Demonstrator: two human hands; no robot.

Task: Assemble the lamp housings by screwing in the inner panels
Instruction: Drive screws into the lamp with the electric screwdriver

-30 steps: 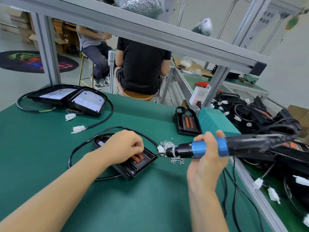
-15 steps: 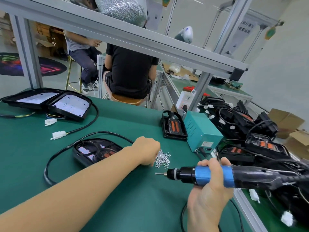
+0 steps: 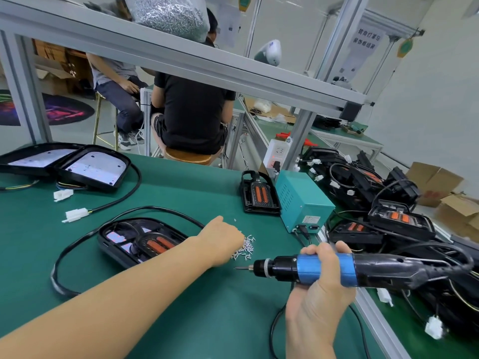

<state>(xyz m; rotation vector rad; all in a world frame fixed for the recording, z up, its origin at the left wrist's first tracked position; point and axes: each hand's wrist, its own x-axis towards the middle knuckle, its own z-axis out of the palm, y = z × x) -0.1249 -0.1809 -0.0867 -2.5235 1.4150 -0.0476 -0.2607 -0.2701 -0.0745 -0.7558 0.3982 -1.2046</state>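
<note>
The left hand reaches into the screw pile at its three o'clock, fingers curled under; whether it pinches a screw cannot be told. The right hand grips the electric screwdriver, bit pointing to nine o'clock. The open lamp housing lies on the desk at the left hand's nine o'clock. It looks a stiff, light plastic shell, best steadied by its rim; the screws are tiny and easily dropped.
</note>
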